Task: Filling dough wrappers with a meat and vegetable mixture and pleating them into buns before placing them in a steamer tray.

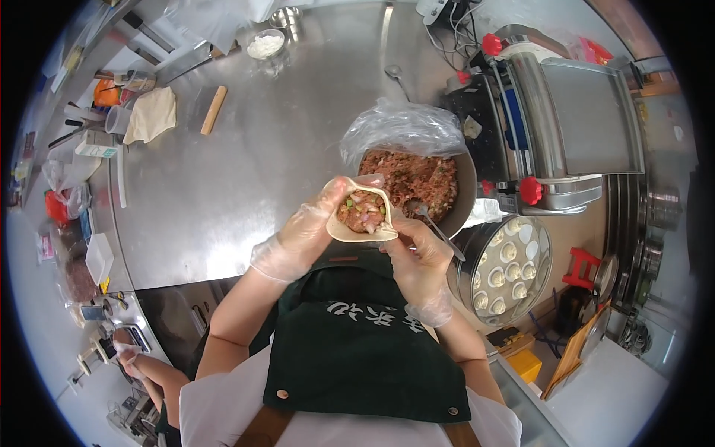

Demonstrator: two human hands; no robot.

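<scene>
Between my gloved hands is an open round dough wrapper [341, 231], cupped around a mound of minced meat filling [363, 211] with pale and green bits. My left hand [309, 227] grips its left side, fingers curled under and thumb at the rim. At the right edge my right hand [418, 253] pinches the dough, where small folds show. Just beyond, a large metal bowl [466, 186] holds reddish minced meat [417, 175]. A spoon [439, 232] leans in it, handle toward me. Crumpled clear plastic [406, 128] covers the bowl's far rim.
Right of me, a round steamer tray [546, 262] carries several pleated buns. A dough-rolling machine [588, 119] with red knobs stands at the far right. On the steel table [246, 171] lie a wooden rolling pin [214, 110], a cloth [151, 115] and a flour bowl [267, 46]. Another person's hand [128, 357] shows lower left.
</scene>
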